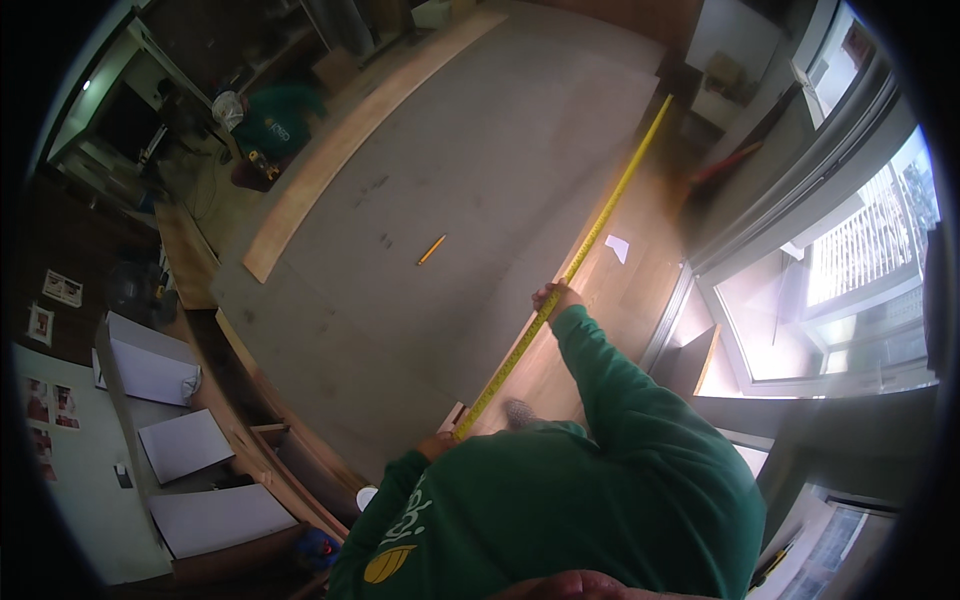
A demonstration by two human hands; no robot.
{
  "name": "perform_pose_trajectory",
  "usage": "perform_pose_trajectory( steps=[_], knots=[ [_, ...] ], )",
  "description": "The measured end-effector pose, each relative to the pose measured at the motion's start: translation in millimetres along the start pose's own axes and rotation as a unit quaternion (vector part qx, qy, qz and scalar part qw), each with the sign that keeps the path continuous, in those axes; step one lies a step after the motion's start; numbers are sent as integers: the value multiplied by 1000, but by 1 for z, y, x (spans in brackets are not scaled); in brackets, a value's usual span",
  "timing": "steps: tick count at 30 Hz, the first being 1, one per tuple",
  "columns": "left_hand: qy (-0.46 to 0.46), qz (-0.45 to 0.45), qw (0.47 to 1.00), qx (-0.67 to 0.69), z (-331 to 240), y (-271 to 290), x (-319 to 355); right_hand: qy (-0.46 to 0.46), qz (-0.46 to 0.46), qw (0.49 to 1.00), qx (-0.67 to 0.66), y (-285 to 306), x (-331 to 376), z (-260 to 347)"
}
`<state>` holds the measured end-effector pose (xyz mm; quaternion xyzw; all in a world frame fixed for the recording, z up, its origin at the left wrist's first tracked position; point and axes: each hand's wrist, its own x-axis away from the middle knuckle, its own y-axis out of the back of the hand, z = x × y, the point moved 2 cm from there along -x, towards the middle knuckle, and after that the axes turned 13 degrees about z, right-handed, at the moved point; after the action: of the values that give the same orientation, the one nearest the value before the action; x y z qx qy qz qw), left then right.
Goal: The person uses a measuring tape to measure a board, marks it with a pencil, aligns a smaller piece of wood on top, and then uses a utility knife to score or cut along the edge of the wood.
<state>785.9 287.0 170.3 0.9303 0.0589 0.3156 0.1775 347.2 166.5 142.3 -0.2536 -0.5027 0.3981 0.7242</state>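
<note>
A long yellow tape measure (612, 205) is drawn out along the right edge of a large grey panel (330, 330). Midway along the blade, my right hand (560, 299) is closed around it, its fingers at the panel's edge. At the blade's near end, close to my body, my left hand (437, 446) pinches the tape by the panel's near corner; the sleeve partly hides that hand. A yellow pencil (431, 250) lies on the panel, left of my right hand.
A long wooden strip (350, 150) lies along the panel's far left side. Beyond it a person in green (280, 120) bends low near a yellow-and-black power tool (263, 165). White paper (618, 247) lies on the floor. Windows (830, 290) stand at right, white boxes (185, 445) at left.
</note>
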Motion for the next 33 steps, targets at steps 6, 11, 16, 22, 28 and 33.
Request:
perform_pose_trajectory(
  steps=[6, 11, 16, 22, 28, 33],
  knots=[
    [112, -19, 993, 19, 23, -8, -12, -24, 21, 999, 23, -19, 46, -5],
    [111, -30, 949, 293, -10, 30, -48, -81, 59, 994, 41, -71, 104, -40],
    [99, -16, 926, 364, -26, 34, -32, -11, 80, 997, 10, -81, 79, -2],
    [108, -14, 919, 378, -30, 28, -2, -26, 112, 993, 41, -71, 68, 5],
    [36, -100, 921, 374, -76, 37, 3, -171, 98, 971, 134, -79, 130, -84],
    [163, -110, 926, 322, -55, 19, 16, -322, 179, 908, 201, -79, 164, -136]
  ],
)
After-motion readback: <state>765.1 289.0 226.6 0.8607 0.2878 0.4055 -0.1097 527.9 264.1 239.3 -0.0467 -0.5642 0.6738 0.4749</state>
